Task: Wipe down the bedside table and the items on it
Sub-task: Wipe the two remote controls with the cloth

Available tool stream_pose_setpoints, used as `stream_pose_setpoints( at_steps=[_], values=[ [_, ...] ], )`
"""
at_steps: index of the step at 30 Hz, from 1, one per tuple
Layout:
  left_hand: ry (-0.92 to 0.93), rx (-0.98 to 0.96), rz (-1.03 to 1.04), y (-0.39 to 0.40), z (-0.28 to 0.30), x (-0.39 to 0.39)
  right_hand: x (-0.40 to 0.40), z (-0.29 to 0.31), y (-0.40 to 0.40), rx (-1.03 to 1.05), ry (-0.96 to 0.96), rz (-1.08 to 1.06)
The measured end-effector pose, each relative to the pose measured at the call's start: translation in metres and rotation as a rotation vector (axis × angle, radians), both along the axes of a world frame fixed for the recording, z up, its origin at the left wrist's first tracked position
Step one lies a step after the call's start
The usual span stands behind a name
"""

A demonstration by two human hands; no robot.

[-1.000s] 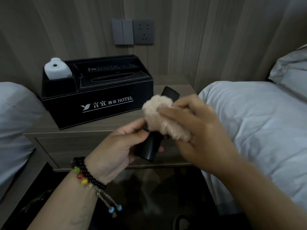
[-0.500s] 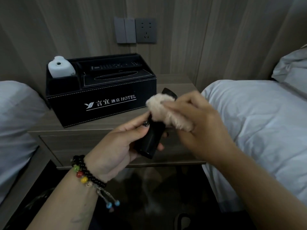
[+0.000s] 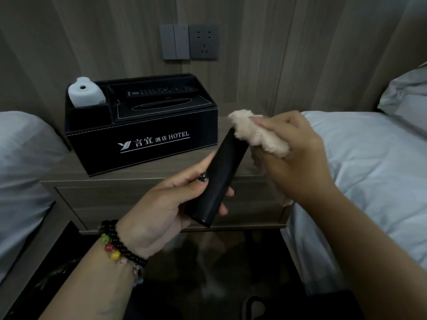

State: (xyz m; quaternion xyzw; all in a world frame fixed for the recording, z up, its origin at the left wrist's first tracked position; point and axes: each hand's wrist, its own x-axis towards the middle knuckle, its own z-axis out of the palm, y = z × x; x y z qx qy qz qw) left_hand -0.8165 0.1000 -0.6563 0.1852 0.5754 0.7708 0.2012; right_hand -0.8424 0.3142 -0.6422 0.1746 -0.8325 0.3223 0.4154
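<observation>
Black bar-shaped item (image 3: 220,179): held in the air in front of the table, tilted, upper end away and to the right; smooth dark face turned to the camera, no buttons visible on it.
Handling (judged): rigid, light, glossy shell likely slippery; best held at the lower half, thumb on one long edge and fingers on the other, upper half left free for wiping.
Left hand (image 3: 161,211): grip clamped on the lower half of the item, thumb along the near edge, fingertips showing past the far edge.
Cloth (image 3: 256,133): fluffy, beige, soft and bunched; touching the upper end of the item.
Right hand (image 3: 298,155): grip curled round the cloth, pressing it against the item's tip.
Risk (judged): wiping pressure at the far end may lever the item out of a loose hold; firm hold advised.
Table (image 3: 161,176): wooden, bedside, between two beds.
Black organiser box (image 3: 143,139): on the table, marked HOTEL; tissue slot on top, remote control (image 3: 161,91) in the rear tray, white bottle-like object (image 3: 85,93) in the left compartment.
Wall plate (image 3: 189,41): switches and socket above the table.
Beds (image 3: 369,162): white bedding on both sides.
</observation>
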Motion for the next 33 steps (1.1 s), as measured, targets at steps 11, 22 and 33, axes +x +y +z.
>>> stream_pose_setpoints(
  at_steps=[11, 22, 33],
  values=[
    [0.076, -0.097, 0.007, 0.009, -0.005, -0.001, 0.019, 0.008, 0.008, -0.339, -0.178, 0.061],
    [0.626, -0.563, 0.192, 0.015, -0.020, -0.003, 0.022, 0.018, 0.021, -0.424, -0.401, 0.132],
    [0.789, -0.504, 0.171, 0.012, -0.015, 0.000, 0.021, 0.016, 0.028, -0.785, -0.670, 0.384]
  ],
)
